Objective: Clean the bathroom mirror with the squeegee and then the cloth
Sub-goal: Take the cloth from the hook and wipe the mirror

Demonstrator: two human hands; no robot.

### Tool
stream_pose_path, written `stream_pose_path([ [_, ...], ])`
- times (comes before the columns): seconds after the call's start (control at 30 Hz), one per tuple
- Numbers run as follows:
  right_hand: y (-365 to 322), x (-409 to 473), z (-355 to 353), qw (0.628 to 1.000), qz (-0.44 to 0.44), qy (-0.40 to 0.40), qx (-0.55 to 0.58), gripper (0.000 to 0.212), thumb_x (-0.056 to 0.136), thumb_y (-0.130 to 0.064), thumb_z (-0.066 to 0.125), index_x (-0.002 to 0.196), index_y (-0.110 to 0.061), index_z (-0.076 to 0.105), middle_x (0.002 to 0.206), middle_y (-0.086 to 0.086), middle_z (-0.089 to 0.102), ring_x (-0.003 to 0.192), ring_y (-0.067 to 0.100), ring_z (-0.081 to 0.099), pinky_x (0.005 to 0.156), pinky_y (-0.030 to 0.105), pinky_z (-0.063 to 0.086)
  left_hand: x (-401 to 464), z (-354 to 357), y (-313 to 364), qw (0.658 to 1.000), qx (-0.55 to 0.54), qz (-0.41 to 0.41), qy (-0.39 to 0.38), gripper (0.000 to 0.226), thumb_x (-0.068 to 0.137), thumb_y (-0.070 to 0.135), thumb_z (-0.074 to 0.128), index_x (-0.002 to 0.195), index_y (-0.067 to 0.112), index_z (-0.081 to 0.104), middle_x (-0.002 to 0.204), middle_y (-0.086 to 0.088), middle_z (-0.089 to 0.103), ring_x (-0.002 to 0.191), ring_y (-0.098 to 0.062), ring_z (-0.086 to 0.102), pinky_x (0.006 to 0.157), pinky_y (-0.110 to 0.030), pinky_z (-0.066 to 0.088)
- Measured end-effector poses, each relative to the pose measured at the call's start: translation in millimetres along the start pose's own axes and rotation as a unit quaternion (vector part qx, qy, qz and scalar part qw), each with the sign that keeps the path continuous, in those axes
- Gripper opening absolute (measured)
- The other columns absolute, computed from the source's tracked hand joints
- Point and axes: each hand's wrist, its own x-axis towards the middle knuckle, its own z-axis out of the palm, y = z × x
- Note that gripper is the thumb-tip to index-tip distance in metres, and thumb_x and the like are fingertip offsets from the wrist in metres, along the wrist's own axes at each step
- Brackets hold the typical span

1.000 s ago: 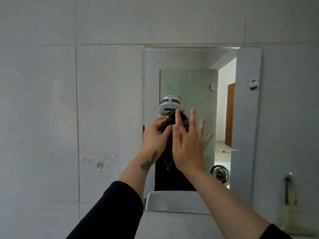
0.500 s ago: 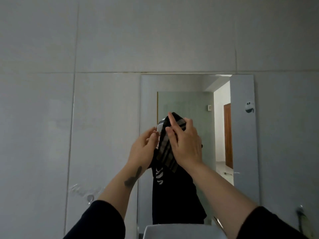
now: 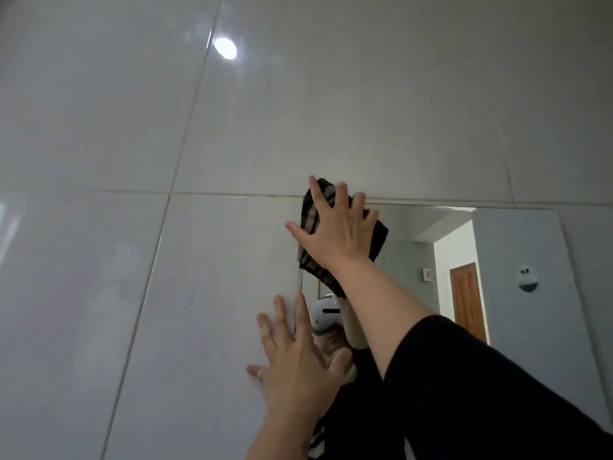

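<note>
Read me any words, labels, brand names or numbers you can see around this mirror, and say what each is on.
None can be read.
The sticker on the mirror shows a cartoon face, no letters.
The striped cloth under the right hand carries no print.
The wall plate reflected in the glass is too small to tell.

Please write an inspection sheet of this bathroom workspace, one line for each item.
Surface: mirror on a tiled wall; its top left corner is under the cloth.
Job's things: dark striped cloth pressed flat at that corner; squeegee not seen.
Clutter: small white sticker on the mirror.
Grips: right hand spread open on the cloth; left hand open, flat across the mirror's left edge.
Cables: nothing seen.
Surroundings: wooden door in reflection; lamp glare on a tile.
</note>
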Motion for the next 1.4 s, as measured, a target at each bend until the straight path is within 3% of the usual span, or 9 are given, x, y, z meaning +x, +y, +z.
stream_pose_path([
  [0.13,-2.0,-10.2,14.0,0.998,-0.033,0.042,-0.042,0.074,0.086,-0.062,0.043,0.149,-0.038,0.012,0.137,0.006,0.036,0.112,0.032,0.037,0.088,0.047,0.032,0.3,1.6,-1.8,1.000,-0.008,0.005,0.007,0.098,0.080,0.068,0.044,0.139,0.043,-0.030,0.149,0.011,-0.040,0.141,-0.024,-0.032,0.104,-0.071,0.015],
  [0.27,10.1,-4.7,12.5,0.997,-0.042,0.044,-0.050,0.067,0.089,-0.062,0.038,0.147,-0.040,0.015,0.136,0.006,0.038,0.113,0.031,0.037,0.087,0.046,0.033,0.3,2.6,-5.3,0.999,-0.026,0.011,0.018,0.100,0.079,0.070,0.047,0.138,0.045,-0.030,0.150,0.013,-0.038,0.140,-0.021,-0.033,0.105,-0.072,0.013],
  [0.77,130.6,-23.0,-16.4,0.992,0.068,0.040,-0.096,0.065,0.090,-0.063,0.035,0.148,-0.040,0.015,0.133,0.012,0.040,0.106,0.036,0.041,0.088,0.047,0.035,-0.7,0.0,-8.2,0.999,-0.032,0.020,0.022,0.105,0.072,0.076,0.051,0.138,0.050,-0.027,0.152,0.015,-0.034,0.142,-0.020,-0.028,0.106,-0.072,0.013],
  [1.17,257.3,-42.3,-44.5,0.970,0.220,0.036,-0.092,0.066,0.089,-0.067,0.030,0.147,-0.043,0.011,0.134,0.013,0.037,0.109,0.037,0.037,0.088,0.048,0.034,1.8,5.6,-11.6,0.999,-0.021,0.031,0.040,0.109,0.061,0.081,0.045,0.136,0.051,-0.029,0.156,0.007,-0.027,0.144,-0.024,-0.024,0.113,-0.064,0.008],
  [1.4,277.5,-78.6,-44.3,0.953,0.289,0.064,-0.062,0.065,0.088,-0.067,0.034,0.146,-0.043,0.017,0.133,0.012,0.038,0.108,0.037,0.038,0.088,0.049,0.035,1.4,5.5,-9.3,0.999,-0.009,0.026,0.037,0.113,0.057,0.081,0.042,0.140,0.045,-0.026,0.157,0.003,-0.025,0.144,-0.028,-0.021,0.115,-0.060,0.005],
])
